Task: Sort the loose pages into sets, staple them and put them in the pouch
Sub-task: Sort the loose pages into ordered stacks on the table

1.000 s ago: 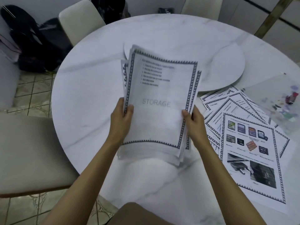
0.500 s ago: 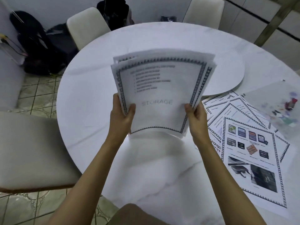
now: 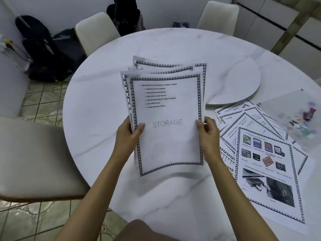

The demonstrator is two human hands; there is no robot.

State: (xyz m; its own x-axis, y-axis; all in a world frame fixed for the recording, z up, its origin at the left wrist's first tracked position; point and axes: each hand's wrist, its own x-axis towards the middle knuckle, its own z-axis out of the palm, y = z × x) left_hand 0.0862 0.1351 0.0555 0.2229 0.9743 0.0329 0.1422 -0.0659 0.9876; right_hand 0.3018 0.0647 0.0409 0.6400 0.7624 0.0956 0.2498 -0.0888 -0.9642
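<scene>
You hold a stack of pages [image 3: 166, 119] upright over the middle of the table [image 3: 97, 108].

Your left hand [image 3: 128, 134] grips the stack's left edge and your right hand [image 3: 207, 132] pinches its right edge; the front sheet reads STORAGE. More loose pages [image 3: 267, 167] lie fanned at the frame's right, and the clear pouch [image 3: 295, 117] lies just above them.

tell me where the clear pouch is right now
In the head view, the clear pouch lies on the table's right side, just beyond the spread pages.
</scene>
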